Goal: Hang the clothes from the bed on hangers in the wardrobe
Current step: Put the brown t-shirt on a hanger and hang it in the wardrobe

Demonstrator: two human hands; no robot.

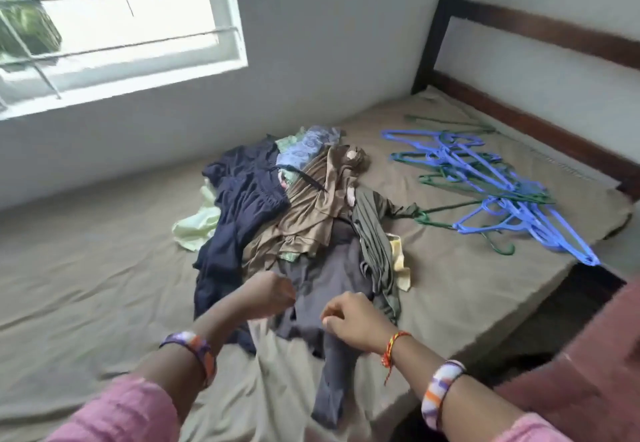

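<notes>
A pile of clothes [304, 206] lies in the middle of the bed [104, 268]: a navy garment, a brown one, an olive one, pale green and blue patterned pieces. Nearest me is a dark grey garment [322, 289], spread toward the bed's front edge. My left hand [266, 294] has its fingers curled at the grey garment's left upper edge and seems to pinch it. My right hand [349, 323] grips the same garment on its right side. A heap of blue and green plastic hangers [502, 192] lies on the bed to the right. No wardrobe is in view.
The dark wooden headboard [540, 39] runs along the right. A barred window [114, 25] is in the wall at the upper left. The bed's right edge drops to a dark floor gap [540, 320], with a reddish surface at the lower right.
</notes>
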